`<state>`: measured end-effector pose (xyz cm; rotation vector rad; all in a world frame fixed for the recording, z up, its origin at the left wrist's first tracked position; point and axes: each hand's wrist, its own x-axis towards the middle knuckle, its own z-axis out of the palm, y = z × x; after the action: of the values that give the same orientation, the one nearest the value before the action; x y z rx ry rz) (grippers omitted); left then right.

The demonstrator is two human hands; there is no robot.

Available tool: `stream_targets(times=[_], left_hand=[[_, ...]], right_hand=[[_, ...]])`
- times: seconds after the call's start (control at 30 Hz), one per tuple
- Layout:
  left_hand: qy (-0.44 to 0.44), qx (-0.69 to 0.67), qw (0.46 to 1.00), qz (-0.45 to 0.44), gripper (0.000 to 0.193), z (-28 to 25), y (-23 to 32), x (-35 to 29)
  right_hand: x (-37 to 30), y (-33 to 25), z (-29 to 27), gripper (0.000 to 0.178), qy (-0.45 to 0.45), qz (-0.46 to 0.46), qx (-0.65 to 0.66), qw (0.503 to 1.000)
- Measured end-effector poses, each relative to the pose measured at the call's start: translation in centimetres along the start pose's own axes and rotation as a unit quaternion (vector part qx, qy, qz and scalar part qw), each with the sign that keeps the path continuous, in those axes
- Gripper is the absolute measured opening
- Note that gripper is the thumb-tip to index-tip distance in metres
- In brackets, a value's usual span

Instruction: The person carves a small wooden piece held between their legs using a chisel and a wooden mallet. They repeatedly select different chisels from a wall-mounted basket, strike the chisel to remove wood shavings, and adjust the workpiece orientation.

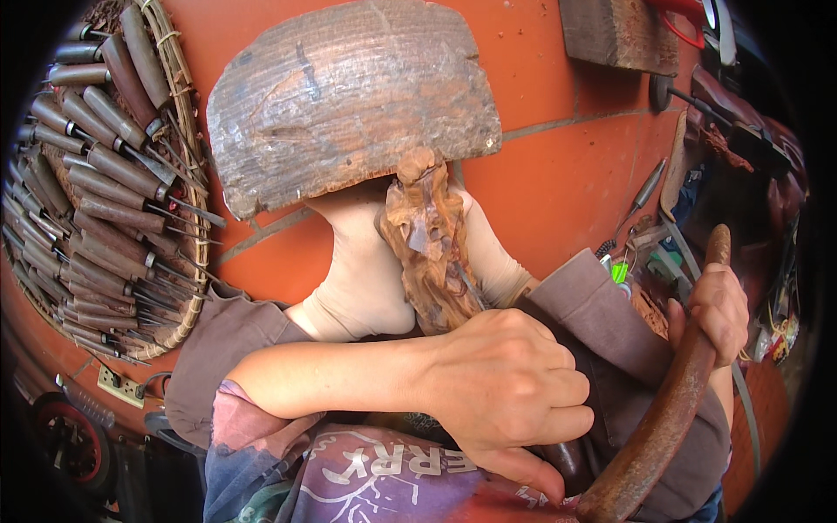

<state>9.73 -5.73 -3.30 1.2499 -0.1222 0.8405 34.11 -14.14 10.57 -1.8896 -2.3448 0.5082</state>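
Observation:
My left hand (514, 388) is closed, knuckles up, around a chisel. Its dark handle (567, 462) sticks out below the thumb, and its thin blade (475, 292) shows beyond the fingers, against a carved piece of wood (427, 231). This brown carving is knobbly and stands between my two feet in beige socks (362, 270). In my right hand (719, 314), at the right, I grip a curved wooden club (658, 418) near its thin upper end. Its thick end hangs low near the chisel handle. The chisel's tip cannot be made out clearly.
A worn thick wooden board (349, 100) lies just beyond my feet on the orange tiled floor (558, 209). A woven basket (187, 296) full of wood-handled chisels (113, 209) sits at the left. A wooden block (619, 39) lies far right. A power strip (120, 385) is lower left.

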Motion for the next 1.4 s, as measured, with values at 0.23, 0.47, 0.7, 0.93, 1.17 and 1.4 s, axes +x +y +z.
stream_targets(times=[0.23, 0.47, 0.7, 0.93, 1.17, 1.4], left_hand=[[0.031, -0.038, 0.999, 0.009, 0.054, 0.6, -0.3, -0.2], [0.042, -0.038, 0.998, 0.035, 0.057, 0.5, -0.6, -0.8], [0.046, -0.027, 0.997, 0.061, 0.059, 0.3, -0.8, -0.6], [0.021, -0.005, 0.996, 0.088, 0.065, -0.1, -0.8, -0.5], [-0.039, 0.012, 0.996, 0.074, 0.061, -0.8, -0.5, -0.6], [-0.029, 0.023, 0.997, 0.068, 0.06, -0.8, -0.4, -0.6]], right_hand=[[-0.4, -0.2, -0.6, 0.026, -0.021, 0.005, -0.011, 1.0], [-0.2, 0.3, -1.8, 0.04, -0.044, -0.076, 0.018, 0.996], [1.1, -0.9, -1.7, 0.044, -0.009, -0.149, -0.063, 0.987], [1.7, -1.5, -1.6, 0.039, 0.017, -0.147, -0.071, 0.986], [1.4, -1.0, -1.8, 0.035, 0.037, -0.184, -0.03, 0.982], [1.1, -0.9, -1.0, 0.033, 0.071, -0.173, -0.038, 0.982]])
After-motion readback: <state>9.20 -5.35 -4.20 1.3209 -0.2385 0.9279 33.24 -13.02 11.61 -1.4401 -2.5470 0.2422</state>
